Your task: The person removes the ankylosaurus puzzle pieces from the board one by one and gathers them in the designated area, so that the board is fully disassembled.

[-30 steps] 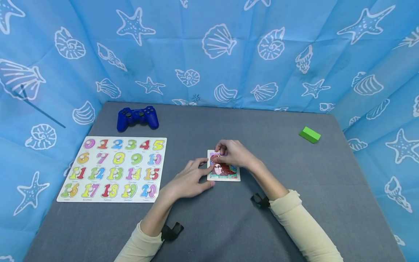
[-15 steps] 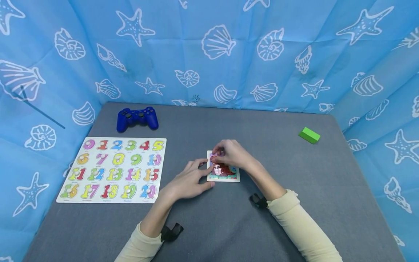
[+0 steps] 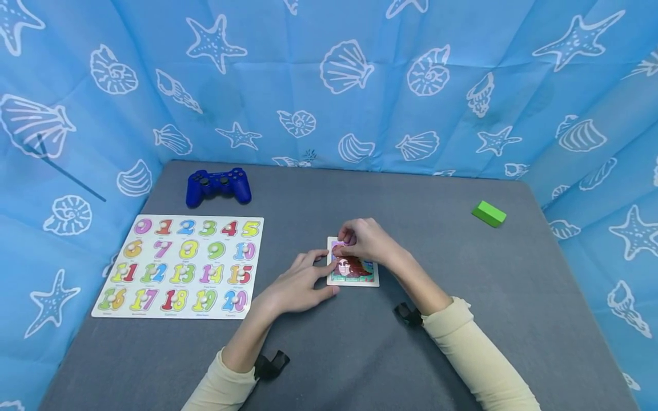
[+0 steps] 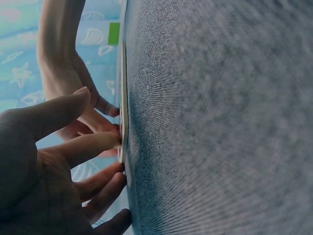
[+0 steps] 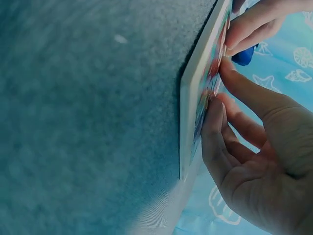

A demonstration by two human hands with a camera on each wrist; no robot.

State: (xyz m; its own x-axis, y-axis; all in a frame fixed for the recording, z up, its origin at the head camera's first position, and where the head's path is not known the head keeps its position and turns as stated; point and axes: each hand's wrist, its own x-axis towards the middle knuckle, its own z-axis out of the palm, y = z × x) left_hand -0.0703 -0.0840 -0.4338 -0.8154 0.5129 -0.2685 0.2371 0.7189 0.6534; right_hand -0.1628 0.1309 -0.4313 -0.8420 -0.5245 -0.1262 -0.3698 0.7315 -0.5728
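A small square picture puzzle (image 3: 354, 277) with a pale rim lies flat on the grey table, showing a figure with long red hair. Bent over its upper part, my right hand (image 3: 367, 240) has thumb and fingers on the picture, around a piece mostly hidden beneath them. The right wrist view shows the thumb (image 5: 234, 78) and index fingertip set apart on the surface. My left hand (image 3: 300, 282) lies at the left side, fingers extended. Its index finger (image 4: 100, 145) touches the picture, other fingertips rest by the edge, and the thumb is raised.
A white number board (image 3: 177, 266) with knobbed pieces lies to the left. Behind it sits a blue game controller (image 3: 218, 185). A green block (image 3: 489, 213) stands at the back right. A blue shell-patterned curtain (image 3: 385, 85) encloses the table's back and sides.
Both hands keep nearly the same place on the puzzle, with only slight finger shifts by the right hand. The whole head view has shifted a little.
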